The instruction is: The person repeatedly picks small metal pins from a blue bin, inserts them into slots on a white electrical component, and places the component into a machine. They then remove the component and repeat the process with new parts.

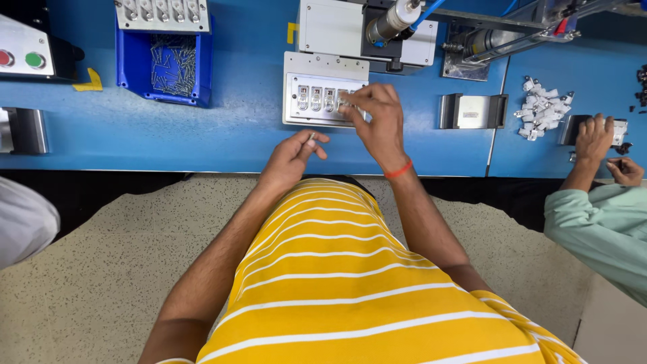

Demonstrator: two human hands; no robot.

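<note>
While the right hand (377,121) reaches over the metal plate (323,94), its fingertips are pinched narrow on a small part at the right end of the plate's row of slots. The plate lies flat on the blue table (202,135), just far of the person and in front of a grey machine (364,30). In the slots, several small metal pieces (317,98) stand side by side. The left hand (293,156) rests nearer, at the table edge, curled, and holds a thin metal pin (312,137) between thumb and finger. A red band (397,169) is on the right wrist.

Far left of the plate stands a blue bin (168,67) with many thin pins inside. At the left edge there is a box with a red and a green button (20,59). To the right of the plate lies a metal bracket (472,111), and further right a heap of small white parts (542,108). At the right edge another person in a green sleeve (600,222) works with both hands; I cannot tell what they hold.
</note>
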